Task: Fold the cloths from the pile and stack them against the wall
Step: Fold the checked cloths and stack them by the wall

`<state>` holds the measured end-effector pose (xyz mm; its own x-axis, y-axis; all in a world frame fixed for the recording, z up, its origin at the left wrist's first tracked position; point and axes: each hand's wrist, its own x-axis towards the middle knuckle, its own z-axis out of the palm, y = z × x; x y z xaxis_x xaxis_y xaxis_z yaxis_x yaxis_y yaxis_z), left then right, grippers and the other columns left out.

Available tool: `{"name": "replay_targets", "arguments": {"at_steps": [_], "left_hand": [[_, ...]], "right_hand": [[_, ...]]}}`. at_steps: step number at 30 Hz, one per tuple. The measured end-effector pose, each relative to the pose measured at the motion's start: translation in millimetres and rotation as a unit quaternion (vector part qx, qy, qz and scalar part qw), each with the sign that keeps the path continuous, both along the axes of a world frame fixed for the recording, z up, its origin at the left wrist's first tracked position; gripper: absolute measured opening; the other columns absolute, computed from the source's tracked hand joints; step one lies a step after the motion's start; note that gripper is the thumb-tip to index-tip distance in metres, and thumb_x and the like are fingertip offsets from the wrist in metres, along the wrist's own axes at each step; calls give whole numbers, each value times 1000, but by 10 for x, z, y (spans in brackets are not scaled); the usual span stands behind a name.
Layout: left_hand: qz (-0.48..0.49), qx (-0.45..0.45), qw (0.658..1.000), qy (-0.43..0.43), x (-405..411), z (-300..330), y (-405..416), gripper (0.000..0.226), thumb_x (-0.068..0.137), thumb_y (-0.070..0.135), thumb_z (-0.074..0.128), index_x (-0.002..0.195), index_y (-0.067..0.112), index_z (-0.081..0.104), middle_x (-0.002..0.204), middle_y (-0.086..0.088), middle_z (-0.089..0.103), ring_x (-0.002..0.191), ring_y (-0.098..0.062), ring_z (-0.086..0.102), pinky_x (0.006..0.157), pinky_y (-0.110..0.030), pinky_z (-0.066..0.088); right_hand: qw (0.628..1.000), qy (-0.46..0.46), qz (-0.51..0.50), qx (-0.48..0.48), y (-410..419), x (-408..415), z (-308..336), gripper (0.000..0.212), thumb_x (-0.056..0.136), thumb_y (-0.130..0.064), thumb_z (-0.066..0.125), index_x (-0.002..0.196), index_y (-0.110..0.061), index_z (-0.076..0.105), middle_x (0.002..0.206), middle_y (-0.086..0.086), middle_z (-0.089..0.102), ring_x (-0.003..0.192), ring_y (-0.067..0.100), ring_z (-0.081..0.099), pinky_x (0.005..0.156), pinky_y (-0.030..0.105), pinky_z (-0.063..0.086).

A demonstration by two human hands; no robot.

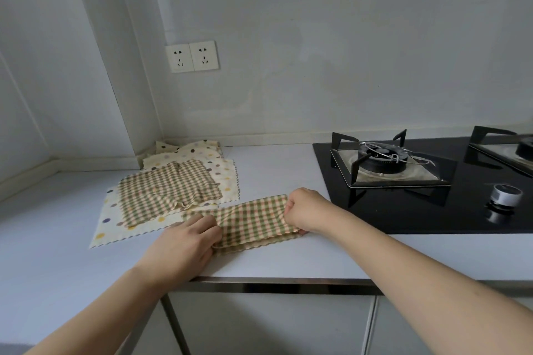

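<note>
Checked cloth pinched by left hand, right hand.

The scene is lit by soft, even, rather cool daylight, and its source cannot be told. No hard shadows are cast; only faint, diffuse ones are seen under the left hand and right hand on the countertop. Pale reflections are shown on the black glass hob, without strong glare. Straight lines are bent towards the edges by the wide-angle lens. The picture is sharp overall, slightly softer at the corners.
</note>
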<state>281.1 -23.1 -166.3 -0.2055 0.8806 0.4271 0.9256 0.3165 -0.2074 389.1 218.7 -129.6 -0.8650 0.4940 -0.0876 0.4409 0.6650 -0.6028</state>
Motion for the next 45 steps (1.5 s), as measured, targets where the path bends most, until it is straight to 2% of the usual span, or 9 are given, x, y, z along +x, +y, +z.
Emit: {"name": "replay_targets", "arguments": {"at_steps": [8,11,17,23,28,31,36,40,45], "left_hand": [[-32,-20,999,-20,8,68,-21,16,78,17,45,79,25,59,83,11,55,75,-13,50,59,-27,49],[-18,-32,995,-88,23,113,-76,25,69,20,42,83,26,62,85,14,57,79,-9,52,66,-25,49],[117,250,907,-318,-5,255,58,37,89,-5,41,89,22,66,89,12,67,88,0,62,71,-9,43],[124,106,956,-246,-71,33,337,36,96,3,39,123,15,58,126,2,54,118,-15,48,98,-20,35],[147,-93,949,-263,-104,-119,131,85,84,73,-7,155,30,13,158,18,8,148,-6,2,121,-29,0],[160,-153,935,-277,-128,-113,70,85,81,77,-6,154,34,-2,156,23,-9,146,-3,-14,120,-30,-9],[142,-101,943,-283,-190,22,186,86,81,75,10,152,28,27,158,8,21,145,-15,17,120,-31,12],[135,-183,949,-219,30,-25,307,93,79,78,-7,155,27,12,160,6,9,145,-20,10,119,-36,11],[116,-73,947,-292,-14,160,313,40,104,36,33,141,32,47,127,11,43,120,-13,39,106,-30,31]], "right_hand": [[988,-52,54,131,-51,-14,-50,13,87,-3,44,82,-6,56,101,10,57,88,27,60,71,31,49],[973,-96,70,196,-103,32,9,21,90,-8,46,108,-5,55,117,13,47,101,30,53,82,32,43],[953,25,46,300,-303,-188,6,28,92,-14,44,119,-10,51,125,11,46,115,31,45,95,37,35],[964,6,86,251,-486,-417,-378,36,103,-28,31,132,-10,44,139,9,42,130,29,36,112,41,23],[966,-74,125,215,-336,-320,-426,59,104,-40,9,155,-11,3,163,6,-4,150,21,-6,121,41,-6],[964,-89,140,209,-284,-260,-423,60,103,-42,5,155,-13,-4,162,4,-12,149,18,-12,121,39,-8],[952,-98,181,229,-15,-269,-381,59,104,-43,7,155,-15,-2,162,1,-11,149,15,-10,121,36,-7],[936,-124,135,300,309,-239,-169,59,104,-36,23,155,-14,5,163,5,-5,150,20,-5,120,41,-4],[980,-33,73,183,-179,-250,-132,59,101,-37,27,151,-7,19,159,11,17,146,28,16,118,42,15]]}}
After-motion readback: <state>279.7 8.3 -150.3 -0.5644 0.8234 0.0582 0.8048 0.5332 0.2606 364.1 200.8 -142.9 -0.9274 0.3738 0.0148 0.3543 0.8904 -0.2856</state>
